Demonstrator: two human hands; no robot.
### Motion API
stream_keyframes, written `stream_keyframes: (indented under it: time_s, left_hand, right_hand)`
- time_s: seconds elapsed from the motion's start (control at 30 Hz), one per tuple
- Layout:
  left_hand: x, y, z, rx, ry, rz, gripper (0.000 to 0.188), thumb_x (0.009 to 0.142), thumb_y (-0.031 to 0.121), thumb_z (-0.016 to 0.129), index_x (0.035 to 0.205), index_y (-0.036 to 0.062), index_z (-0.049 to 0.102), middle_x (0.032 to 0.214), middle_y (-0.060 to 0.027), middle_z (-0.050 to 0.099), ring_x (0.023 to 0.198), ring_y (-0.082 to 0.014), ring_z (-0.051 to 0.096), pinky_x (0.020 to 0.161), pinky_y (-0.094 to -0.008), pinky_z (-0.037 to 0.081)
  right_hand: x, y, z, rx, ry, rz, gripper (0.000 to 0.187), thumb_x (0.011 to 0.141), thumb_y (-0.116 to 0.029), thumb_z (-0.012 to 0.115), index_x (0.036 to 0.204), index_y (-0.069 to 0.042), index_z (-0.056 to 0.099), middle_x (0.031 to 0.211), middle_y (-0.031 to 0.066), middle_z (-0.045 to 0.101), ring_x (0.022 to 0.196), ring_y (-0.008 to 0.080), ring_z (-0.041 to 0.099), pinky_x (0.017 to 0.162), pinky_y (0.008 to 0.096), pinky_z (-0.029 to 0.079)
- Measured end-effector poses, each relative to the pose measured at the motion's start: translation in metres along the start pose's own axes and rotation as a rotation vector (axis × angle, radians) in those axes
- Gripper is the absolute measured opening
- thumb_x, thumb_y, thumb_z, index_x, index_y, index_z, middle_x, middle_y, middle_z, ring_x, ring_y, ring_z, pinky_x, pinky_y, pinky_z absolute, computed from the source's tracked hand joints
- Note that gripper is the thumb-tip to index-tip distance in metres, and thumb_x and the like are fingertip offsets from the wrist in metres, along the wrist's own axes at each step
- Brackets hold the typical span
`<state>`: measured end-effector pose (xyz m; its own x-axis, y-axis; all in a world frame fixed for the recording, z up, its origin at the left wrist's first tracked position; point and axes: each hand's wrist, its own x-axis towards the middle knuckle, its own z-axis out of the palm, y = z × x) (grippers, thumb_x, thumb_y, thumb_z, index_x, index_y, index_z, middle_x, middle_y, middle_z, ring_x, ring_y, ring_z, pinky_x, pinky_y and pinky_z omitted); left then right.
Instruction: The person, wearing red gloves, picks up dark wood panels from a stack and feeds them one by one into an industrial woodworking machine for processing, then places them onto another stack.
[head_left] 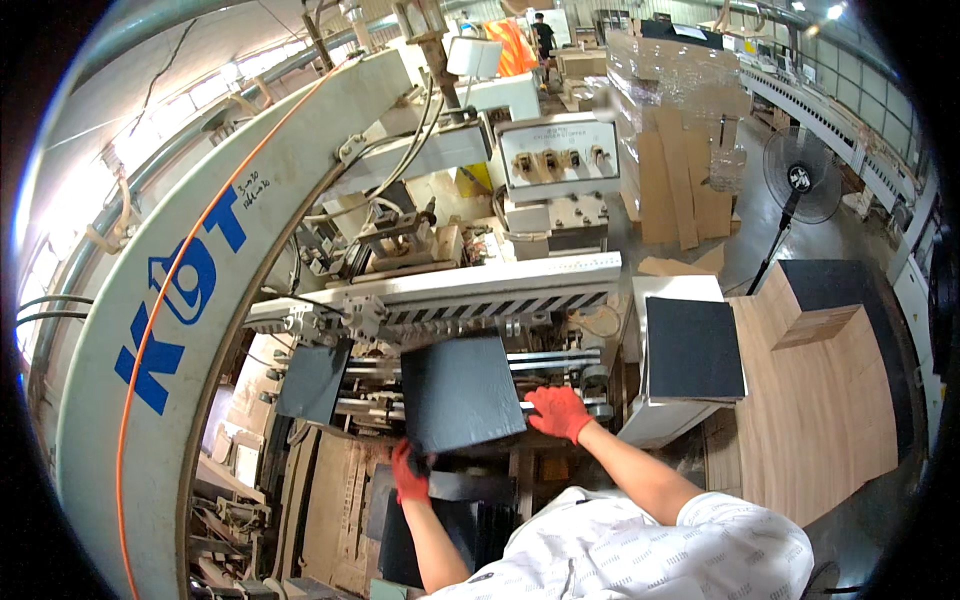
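Note:
A square black panel [463,393] lies slightly turned over the metal rails of the machine in front of me. My left hand [410,472], in a red glove, is closed at the panel's near left corner; its fingertips look dark and are partly hidden. At the right edge, my right hand [558,413], also gloved in red, pinches the panel with its fingers bent toward it. Another dark panel [313,383] sits on the rails farther left. Below my left hand are more black panels [430,540], partly covered by my forearm.
A stack topped by a black panel [695,348] stands to the right, beside wood-grain boards [815,420]. A long curved machine arm [200,270] fills the left. Behind the rails is a switch box [558,160]. Farther back are wrapped stacks [665,90], a fan [800,178] and a person [543,40].

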<state>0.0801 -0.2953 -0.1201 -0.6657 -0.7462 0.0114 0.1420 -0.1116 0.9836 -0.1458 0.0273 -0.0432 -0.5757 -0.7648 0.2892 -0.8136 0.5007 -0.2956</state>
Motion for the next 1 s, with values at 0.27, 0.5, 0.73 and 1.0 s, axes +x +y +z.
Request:
stream_keyframes:
  time_s: [0.27,0.5,0.73,1.0]
  left_hand:
    - [-0.148,0.049,0.069,0.453,-0.521,-0.160,0.022,0.096,0.010,0.056,0.108,-0.0015,0.071,0.106,-0.0126,0.072,0.091,-0.0212,0.070,0.073,-0.0382,0.059]
    - [-0.152,0.047,0.096,0.545,-0.726,0.044,0.031,0.092,-0.004,0.059,0.122,-0.0022,0.066,0.139,-0.0159,0.056,0.125,-0.0282,0.057,0.104,-0.0383,0.047]
    - [-0.115,0.112,0.194,0.028,-0.846,-0.649,0.062,0.087,0.008,0.072,0.141,-0.0052,0.047,0.133,-0.0099,0.060,0.121,-0.0224,0.057,0.104,-0.0350,0.045]
    - [-0.092,0.077,0.297,0.184,-1.099,-0.162,0.040,0.097,0.027,0.065,0.122,-0.0035,0.063,0.115,-0.0057,0.067,0.105,-0.0125,0.059,0.092,-0.0285,0.046]
  right_hand:
    - [-0.072,0.003,-0.055,0.158,0.178,-0.019,0.061,0.077,-0.039,0.073,0.127,-0.007,0.058,0.121,0.0180,0.061,0.120,0.0340,0.055,0.102,0.0468,0.042]
    - [-0.121,0.025,-0.115,0.985,0.013,0.343,0.072,0.083,-0.033,0.076,0.142,-0.003,0.046,0.136,0.0139,0.057,0.130,0.0242,0.051,0.108,0.0364,0.040]
    - [-0.222,0.059,-0.072,1.362,0.236,0.300,0.044,0.086,-0.002,0.067,0.129,-0.002,0.057,0.104,0.0105,0.069,0.087,0.0210,0.067,0.085,0.0306,0.052]
    - [-0.247,0.047,-0.092,0.702,0.474,0.308,0.040,0.079,0.005,0.068,0.119,0.000,0.064,0.108,0.0150,0.072,0.095,0.0251,0.070,0.085,0.0325,0.054]
